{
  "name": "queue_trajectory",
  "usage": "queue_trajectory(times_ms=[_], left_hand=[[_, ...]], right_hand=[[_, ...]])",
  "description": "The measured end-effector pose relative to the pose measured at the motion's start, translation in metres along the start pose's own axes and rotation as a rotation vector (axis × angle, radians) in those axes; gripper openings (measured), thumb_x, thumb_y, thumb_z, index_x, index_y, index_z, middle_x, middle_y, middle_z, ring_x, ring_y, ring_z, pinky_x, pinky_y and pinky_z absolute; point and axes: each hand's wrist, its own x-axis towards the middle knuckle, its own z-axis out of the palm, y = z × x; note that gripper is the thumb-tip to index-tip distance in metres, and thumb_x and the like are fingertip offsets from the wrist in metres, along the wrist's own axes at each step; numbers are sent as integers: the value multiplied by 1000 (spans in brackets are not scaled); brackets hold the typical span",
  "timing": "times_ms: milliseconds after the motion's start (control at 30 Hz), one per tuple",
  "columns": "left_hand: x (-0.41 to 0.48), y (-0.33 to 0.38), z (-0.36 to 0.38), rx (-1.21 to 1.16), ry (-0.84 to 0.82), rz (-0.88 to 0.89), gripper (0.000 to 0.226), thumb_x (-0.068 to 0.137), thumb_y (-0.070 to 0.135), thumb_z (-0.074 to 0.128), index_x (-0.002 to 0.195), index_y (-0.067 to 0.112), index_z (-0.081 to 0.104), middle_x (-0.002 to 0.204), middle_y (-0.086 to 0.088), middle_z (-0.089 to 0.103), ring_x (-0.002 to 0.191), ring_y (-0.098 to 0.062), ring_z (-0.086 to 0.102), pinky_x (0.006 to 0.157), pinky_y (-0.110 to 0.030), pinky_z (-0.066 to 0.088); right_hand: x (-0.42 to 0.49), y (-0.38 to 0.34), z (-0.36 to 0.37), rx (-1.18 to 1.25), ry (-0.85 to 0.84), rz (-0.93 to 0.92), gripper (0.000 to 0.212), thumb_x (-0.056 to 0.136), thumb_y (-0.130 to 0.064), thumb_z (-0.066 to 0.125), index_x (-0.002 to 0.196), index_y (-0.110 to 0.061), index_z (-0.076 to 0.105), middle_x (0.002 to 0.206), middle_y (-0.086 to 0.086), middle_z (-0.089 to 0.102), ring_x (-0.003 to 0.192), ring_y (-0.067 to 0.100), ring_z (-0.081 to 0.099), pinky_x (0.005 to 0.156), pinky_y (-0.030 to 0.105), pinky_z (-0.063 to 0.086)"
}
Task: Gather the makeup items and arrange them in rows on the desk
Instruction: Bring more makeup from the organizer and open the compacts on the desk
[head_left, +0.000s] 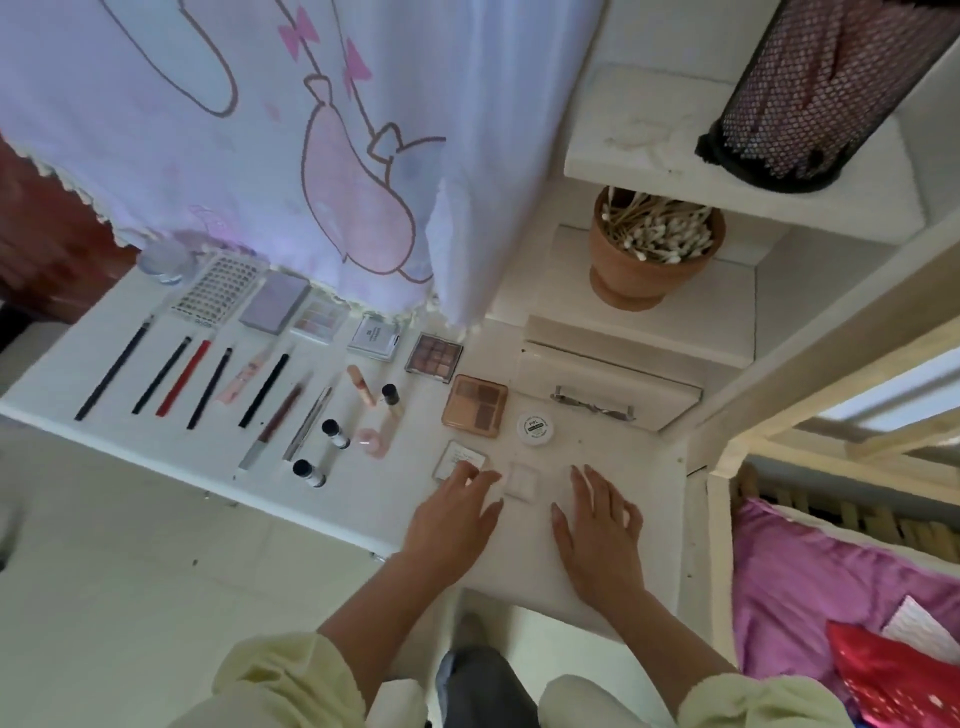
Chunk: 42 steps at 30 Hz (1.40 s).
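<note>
My left hand (457, 514) rests, fingers loosely curved, on a small clear square case (458, 457) near the table's (623, 452) front edge. My right hand (597, 525) lies spread flat.

You can read no text with certainty. Printing appears on the round white jar lid (535, 427) and the white compact (375, 338); both are too blurred to read.
</note>
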Motion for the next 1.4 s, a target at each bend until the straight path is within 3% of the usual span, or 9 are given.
queue_trajectory(times_ms=[167,300,400,500,600,800,1067,1400], left_hand=[[-45,-32,-34,-50,207,-39,36,101,36,40,136,28,48,133,8,45,117,-9,50,94,-27,48],[-96,-73,-56,-93,342,-136,33,100,30,43,131,25,53,132,6,50,119,-10,48,96,-24,44],[-160,-117,-67,-118,430,-284,34,98,27,45,131,24,53,134,5,51,121,-13,48,97,-26,42],[-229,-162,-70,-145,461,-453,36,97,26,46,132,25,52,130,2,53,121,-15,47,97,-29,42],[-305,-208,-67,-184,506,-599,33,94,26,49,126,25,57,123,1,58,117,-17,51,94,-31,45],[-466,-285,-54,-253,580,-835,29,92,23,52,119,21,63,117,-2,61,111,-19,54,90,-28,44],[-670,-359,-48,-426,856,-1188,28,88,18,56,114,18,65,109,-6,61,106,-23,58,90,-32,48],[-905,-473,-36,-415,955,-1555,31,92,25,53,121,21,61,120,-3,58,113,-22,55,90,-32,48]], right_hand=[[1,-65,-12,11,110,-246,43,88,-35,36,116,-12,59,116,8,64,102,27,63,83,45,50],[-7,-137,-17,47,120,-516,36,81,-29,39,97,-13,66,94,4,67,85,25,65,67,37,53],[-39,-199,-13,34,59,-653,34,76,-28,41,92,-14,68,83,0,66,72,20,64,58,32,51],[-81,-258,0,-36,-5,-769,24,73,-23,52,90,-15,67,84,0,64,73,22,63,60,35,48],[-138,-318,13,-21,-66,-906,27,72,-22,46,88,-13,66,84,1,63,73,24,63,58,35,45],[-265,-430,40,-53,-216,-1143,33,90,-23,47,123,-18,53,123,-2,49,117,19,45,95,38,33],[-418,-591,74,-210,-303,-1537,32,94,-29,44,125,-20,48,128,-1,45,124,21,38,98,39,30],[-642,-794,146,-365,-441,-1879,36,94,-35,44,127,-20,47,132,1,43,126,21,36,97,39,30]])
